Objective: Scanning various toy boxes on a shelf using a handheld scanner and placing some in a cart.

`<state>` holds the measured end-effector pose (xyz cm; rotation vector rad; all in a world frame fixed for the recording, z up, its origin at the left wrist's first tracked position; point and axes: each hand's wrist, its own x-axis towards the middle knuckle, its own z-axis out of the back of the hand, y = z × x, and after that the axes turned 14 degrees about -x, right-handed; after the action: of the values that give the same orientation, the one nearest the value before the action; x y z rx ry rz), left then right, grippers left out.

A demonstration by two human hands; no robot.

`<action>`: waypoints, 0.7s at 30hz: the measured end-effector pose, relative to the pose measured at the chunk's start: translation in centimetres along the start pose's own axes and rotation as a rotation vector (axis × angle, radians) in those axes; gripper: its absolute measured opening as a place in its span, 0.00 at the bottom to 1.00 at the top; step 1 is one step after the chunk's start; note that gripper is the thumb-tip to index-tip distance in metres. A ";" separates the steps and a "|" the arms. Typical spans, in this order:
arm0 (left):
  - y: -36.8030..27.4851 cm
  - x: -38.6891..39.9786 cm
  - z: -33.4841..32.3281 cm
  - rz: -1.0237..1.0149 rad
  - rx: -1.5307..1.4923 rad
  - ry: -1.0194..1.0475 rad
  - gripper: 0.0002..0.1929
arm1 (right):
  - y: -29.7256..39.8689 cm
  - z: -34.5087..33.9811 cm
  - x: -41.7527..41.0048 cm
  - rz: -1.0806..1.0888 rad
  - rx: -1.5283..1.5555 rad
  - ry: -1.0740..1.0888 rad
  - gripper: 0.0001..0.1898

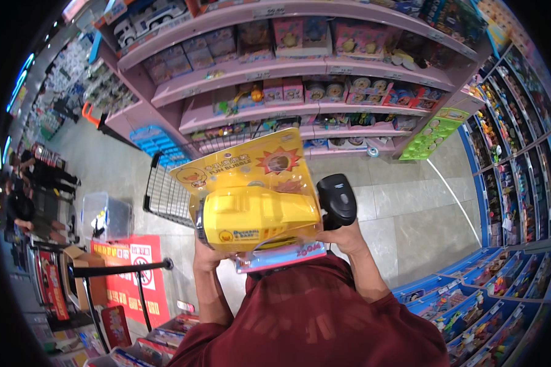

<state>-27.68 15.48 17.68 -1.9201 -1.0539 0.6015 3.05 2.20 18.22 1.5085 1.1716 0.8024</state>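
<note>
A yellow toy bubble blower in blister packaging point(257, 211) is held in front of my chest. My left hand point(209, 254) grips its lower left side, the fingers partly hidden by the pack. My right hand point(344, 236) holds a black handheld barcode scanner point(337, 199) beside the pack's right edge, and its fingers reach the pack's lower right corner. A second package with a pink and blue edge point(282, 258) shows just below the yellow one. Behind the pack, to the left, stands a wire shopping cart point(167, 190).
Pink shelves point(252, 112) with boxed toys stand ahead. Blue shelf bins point(468, 293) of small toys lie to the right. At left are a clear plastic bin point(105, 215), a black rail point(119, 269), a cardboard box point(85, 275), a red floor sign point(158, 275) and several people farther off.
</note>
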 end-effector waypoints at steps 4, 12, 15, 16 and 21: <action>-0.9 1.6 -2.4 0.141 -0.100 -0.030 0.38 | 0.2 -0.3 0.4 -0.050 0.007 0.033 0.31; 3.8 3.0 -1.9 0.413 -0.243 -0.248 0.22 | -2.4 1.5 1.0 -0.201 -0.043 0.067 0.35; 6.5 3.3 0.2 0.525 -0.267 -0.262 0.21 | -4.2 2.2 0.7 -0.233 -0.048 0.001 0.36; 7.4 3.4 0.8 0.559 -0.248 -0.277 0.21 | -4.7 2.5 0.5 -0.249 -0.037 -0.003 0.37; 9.6 3.5 2.4 0.574 -0.290 -0.253 0.21 | -6.3 3.4 0.0 -0.309 0.026 -0.024 0.37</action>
<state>-23.27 16.71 8.20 -2.4745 -0.7580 1.0800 4.43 1.22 11.28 1.3108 1.3600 0.5602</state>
